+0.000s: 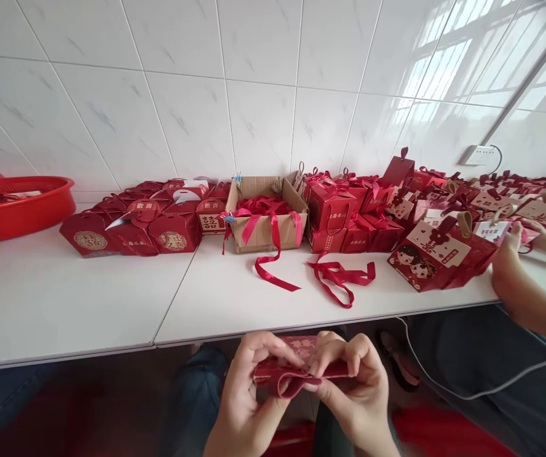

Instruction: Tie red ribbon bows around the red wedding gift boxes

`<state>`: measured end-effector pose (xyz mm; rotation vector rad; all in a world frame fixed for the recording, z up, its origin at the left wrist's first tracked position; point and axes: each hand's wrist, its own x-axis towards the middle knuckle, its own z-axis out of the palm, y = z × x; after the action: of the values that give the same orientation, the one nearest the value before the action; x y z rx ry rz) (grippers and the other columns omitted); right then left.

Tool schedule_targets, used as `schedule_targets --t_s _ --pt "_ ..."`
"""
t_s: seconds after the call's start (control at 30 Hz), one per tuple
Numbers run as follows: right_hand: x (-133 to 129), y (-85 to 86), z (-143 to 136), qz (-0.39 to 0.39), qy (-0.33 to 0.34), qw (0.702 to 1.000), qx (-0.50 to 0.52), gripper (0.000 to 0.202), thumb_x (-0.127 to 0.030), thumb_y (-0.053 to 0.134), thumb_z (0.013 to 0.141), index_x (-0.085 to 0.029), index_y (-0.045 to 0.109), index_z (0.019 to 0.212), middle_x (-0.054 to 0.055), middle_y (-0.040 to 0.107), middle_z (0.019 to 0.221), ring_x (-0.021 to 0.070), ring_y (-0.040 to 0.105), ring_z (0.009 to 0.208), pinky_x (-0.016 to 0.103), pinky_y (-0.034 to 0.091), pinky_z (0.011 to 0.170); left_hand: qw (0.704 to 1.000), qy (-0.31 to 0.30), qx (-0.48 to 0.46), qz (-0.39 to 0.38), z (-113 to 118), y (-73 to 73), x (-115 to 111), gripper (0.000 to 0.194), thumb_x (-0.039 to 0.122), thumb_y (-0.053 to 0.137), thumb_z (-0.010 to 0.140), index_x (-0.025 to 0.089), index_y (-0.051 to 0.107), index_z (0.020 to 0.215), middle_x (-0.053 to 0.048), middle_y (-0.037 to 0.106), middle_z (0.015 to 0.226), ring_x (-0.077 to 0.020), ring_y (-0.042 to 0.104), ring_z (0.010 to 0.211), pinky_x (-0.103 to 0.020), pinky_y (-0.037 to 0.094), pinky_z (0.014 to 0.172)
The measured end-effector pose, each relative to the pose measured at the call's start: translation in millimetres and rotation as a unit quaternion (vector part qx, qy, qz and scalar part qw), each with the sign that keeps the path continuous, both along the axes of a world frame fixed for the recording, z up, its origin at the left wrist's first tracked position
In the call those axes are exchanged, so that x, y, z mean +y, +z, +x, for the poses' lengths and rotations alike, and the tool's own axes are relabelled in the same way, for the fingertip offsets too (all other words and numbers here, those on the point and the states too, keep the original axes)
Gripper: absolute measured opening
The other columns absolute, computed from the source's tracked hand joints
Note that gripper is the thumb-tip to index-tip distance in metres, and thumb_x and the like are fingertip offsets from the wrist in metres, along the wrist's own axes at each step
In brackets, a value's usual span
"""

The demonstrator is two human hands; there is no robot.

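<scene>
Over my lap, just in front of the table edge, both my hands hold a red printed gift box (300,347). My left hand (254,393) grips its left side, with the thumb below and the fingers bent over the top. The fingertips of my right hand (349,387) pinch at the middle and right of it. Between the hands a dark red strap (293,385) bends into a loop at the near side. My fingers cover much of the box, so its full shape is hidden.
On the white table (225,317) lie loose red ribbons (337,276). Behind them stands a cardboard box (268,238) of ribbons, between groups of red gift boxes (133,228). A red plastic basin (49,203) is at far left. At right, another person's hands (515,260) touch boxes; a white cable (468,398) hangs below.
</scene>
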<state>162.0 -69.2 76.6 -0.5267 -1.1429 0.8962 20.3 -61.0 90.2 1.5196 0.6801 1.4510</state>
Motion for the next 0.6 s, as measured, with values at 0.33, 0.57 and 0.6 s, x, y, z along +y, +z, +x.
schedule_targets --t_s 0.33,0.57,0.6 --pt "5.5 -1.6 -4.7 -0.026 -0.024 0.999 0.008 0.041 -0.005 0.070 0.078 -0.024 0.034 0.078 -0.004 0.068 0.074 0.0125 0.057 0.068 0.027 0.049 0.065 0.987 0.102 -0.017 -0.125 10.4 -13.0 -5.5 0.029 0.036 0.068 0.081 0.021 0.055 0.103 -0.005 0.068 0.086 -0.0179 0.067 0.081 -0.025 0.054 0.072" --pt "8.9 -7.1 -10.9 -0.055 -0.049 0.997 0.011 0.036 -0.009 0.072 0.078 -0.024 0.040 0.079 -0.003 0.068 0.075 0.0123 0.063 0.073 0.026 0.054 0.069 0.980 0.093 -0.033 -0.174 11.2 -13.3 0.8 0.043 0.040 0.069 0.079 0.022 0.050 0.113 -0.004 0.067 0.085 -0.0194 0.068 0.077 -0.027 0.056 0.067" --pt "9.2 -7.7 -13.0 -0.068 -0.057 0.996 0.021 0.035 -0.011 0.074 0.077 -0.024 0.042 0.079 -0.003 0.068 0.074 0.0122 0.063 0.072 0.025 0.054 0.069 0.978 0.101 -0.027 -0.181 10.4 -14.7 1.8 0.043 0.041 0.069 0.078 0.021 0.051 0.111 -0.005 0.067 0.087 -0.0195 0.068 0.078 -0.026 0.056 0.067"
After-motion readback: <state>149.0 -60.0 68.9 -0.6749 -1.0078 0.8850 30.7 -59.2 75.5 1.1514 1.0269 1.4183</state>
